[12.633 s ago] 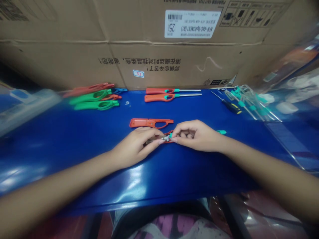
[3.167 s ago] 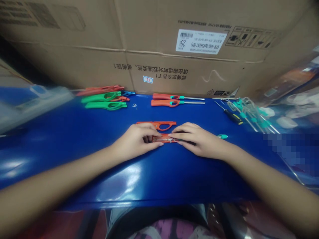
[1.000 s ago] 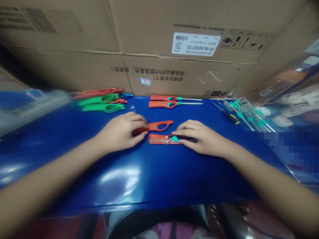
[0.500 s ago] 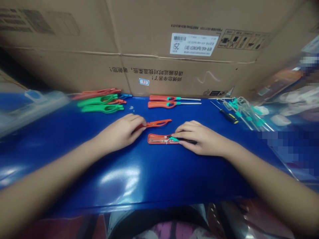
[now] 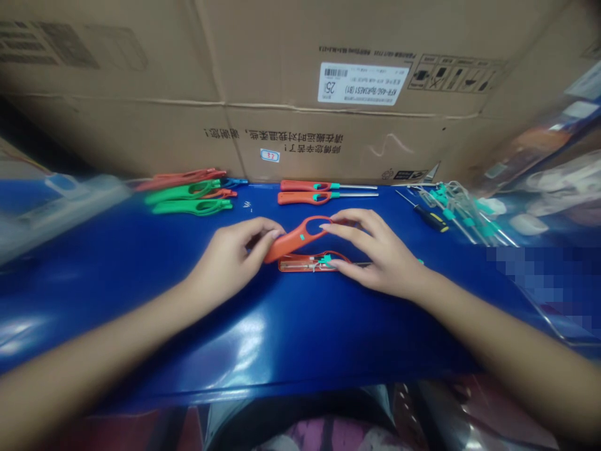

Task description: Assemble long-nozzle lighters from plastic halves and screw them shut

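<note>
Near edge of the blue tabletop (image 5: 282,351) shows glare, with the wearer's patterned clothing (image 5: 323,435) just below it. Beyond, at mid-table, lies an orange half-shell with fittings (image 5: 297,267), hollow side up, a teal piece (image 5: 325,259) and a white wire visible in it. Left hand (image 5: 237,249): thumb and fingers pinch the broad end of an orange cover half (image 5: 297,239), outer face up, raised at a tilt just above and behind the filled half. Right hand (image 5: 382,254): spread, thumb at the teal piece, fingertips at the cover's looped end; firmness of contact cannot be told. Farther back, right: black-and-yellow screwdriver (image 5: 431,218), beside a cluster of metal tubes with teal fittings (image 5: 467,222). Back left: green shells (image 5: 192,206) near red-orange ones (image 5: 181,180). Back centre: two orange lighters (image 5: 297,198), parallel. Behind all: a cardboard carton (image 5: 267,69), print inverted, bearing a white label (image 5: 357,83).
</note>
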A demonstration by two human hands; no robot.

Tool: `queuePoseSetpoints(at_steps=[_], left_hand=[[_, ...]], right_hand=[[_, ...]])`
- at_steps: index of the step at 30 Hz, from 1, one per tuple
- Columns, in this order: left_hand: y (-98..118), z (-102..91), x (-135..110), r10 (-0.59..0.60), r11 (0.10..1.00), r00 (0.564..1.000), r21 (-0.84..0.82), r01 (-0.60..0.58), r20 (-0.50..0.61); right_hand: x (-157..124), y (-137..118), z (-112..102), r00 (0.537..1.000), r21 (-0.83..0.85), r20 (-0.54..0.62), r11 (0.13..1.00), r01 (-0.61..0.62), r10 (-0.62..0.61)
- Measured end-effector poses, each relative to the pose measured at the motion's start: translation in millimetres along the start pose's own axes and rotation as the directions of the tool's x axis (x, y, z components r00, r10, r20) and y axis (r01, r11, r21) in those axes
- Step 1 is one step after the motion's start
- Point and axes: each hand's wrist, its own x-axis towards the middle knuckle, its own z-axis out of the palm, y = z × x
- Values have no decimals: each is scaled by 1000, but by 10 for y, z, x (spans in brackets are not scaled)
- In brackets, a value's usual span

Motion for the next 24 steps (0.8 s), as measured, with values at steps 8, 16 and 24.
queuePoseSetpoints(at_steps=[8,16,24], left_hand=[[108,86,-49,36,991,975,-136,-6,220],[17,98,-35,199,979,959,-77,-187,200],[-153,118,0,300,949,916,11,-314,265]], right_hand=[[-4,-70,3,994,-123,104,991,47,-34],[-9,25,-4,978,-55,210,998,24,-12],[-17,116,47,957,16,274,995,-100,92]])
